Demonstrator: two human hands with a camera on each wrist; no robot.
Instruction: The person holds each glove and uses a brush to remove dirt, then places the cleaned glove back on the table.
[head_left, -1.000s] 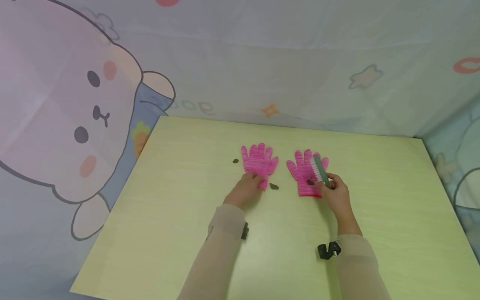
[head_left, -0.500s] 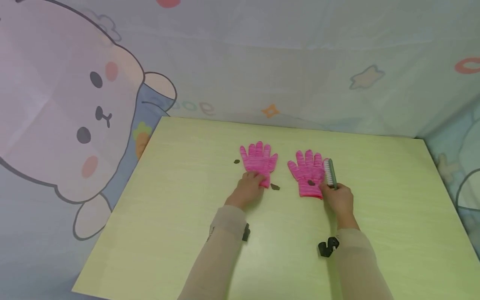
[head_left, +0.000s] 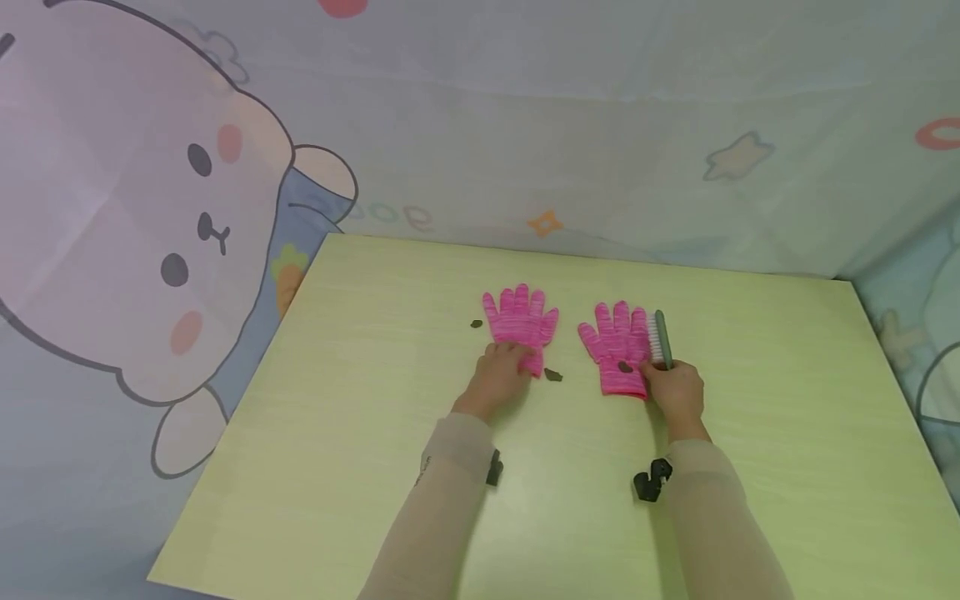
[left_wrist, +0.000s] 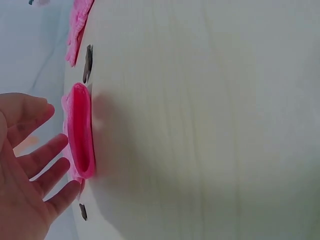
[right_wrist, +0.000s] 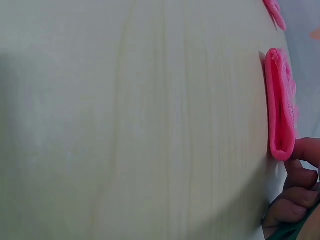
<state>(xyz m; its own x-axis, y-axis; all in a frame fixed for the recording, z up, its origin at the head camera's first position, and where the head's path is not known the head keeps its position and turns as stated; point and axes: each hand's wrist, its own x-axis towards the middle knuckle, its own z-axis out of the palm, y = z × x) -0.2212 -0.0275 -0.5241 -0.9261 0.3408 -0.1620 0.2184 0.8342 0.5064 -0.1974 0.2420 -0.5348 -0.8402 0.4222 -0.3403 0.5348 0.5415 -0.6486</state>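
Two pink knitted gloves lie flat side by side on the pale table, fingers away from me. My left hand (head_left: 496,375) rests over the cuff of the left glove (head_left: 521,318); its fingers look spread and relaxed in the left wrist view. Gripped in my right hand (head_left: 677,392) is a green-backed scrubbing brush (head_left: 663,337) with white bristles, held along the right edge of the right glove (head_left: 617,343). The right fingertips are at that glove's cuff (right_wrist: 282,105) in the right wrist view. One dark brown flake (head_left: 626,367) sits on the right glove.
Another brown flake (head_left: 553,375) lies between the gloves, and a smaller brown flake (head_left: 476,323) lies left of the left glove. The light table (head_left: 360,375) ends at a printed cloth backdrop (head_left: 465,133) with a cartoon animal. Black wrist cameras sit below both hands.
The brush has moved right, from lying over the right glove to its right edge, and my right hand has shifted with it. My left hand stays on the left glove.
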